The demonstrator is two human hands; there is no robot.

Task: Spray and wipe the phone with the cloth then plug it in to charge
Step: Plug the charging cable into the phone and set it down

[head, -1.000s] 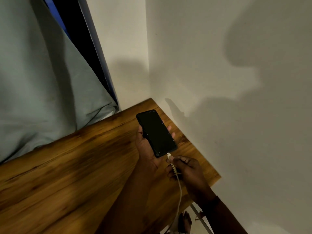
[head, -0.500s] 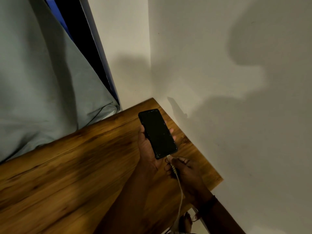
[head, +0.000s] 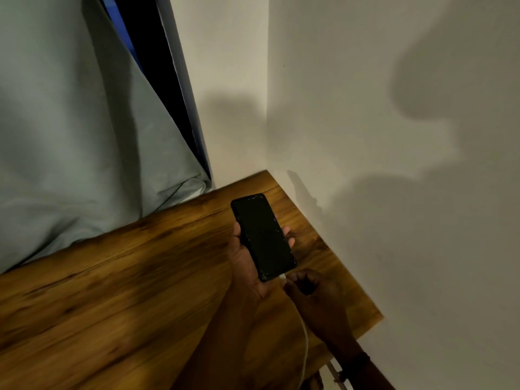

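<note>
Two hands meet at lower centre of the frame. At its plug, the right hand (head: 315, 294) pinches the white cable (head: 305, 347), which touches the bottom edge of the phone (head: 263, 237). Gripping the phone screen up, the left hand (head: 244, 266) is over the table (head: 112, 291).

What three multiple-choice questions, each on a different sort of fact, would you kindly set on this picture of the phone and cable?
1. Where is the phone?
A. In the left hand, over the table
B. On the floor
C. In a pocket

2. What colour is the cable?
A. Black
B. White
C. Red

3. How is the screen?
A. Lit
B. Dark
C. Covered by a sticker

Answers:
1 A, since fingers curl round its edges above the wood.
2 B, since it runs pale down from the right hand.
3 B, since the glass is black with no glow.
</note>
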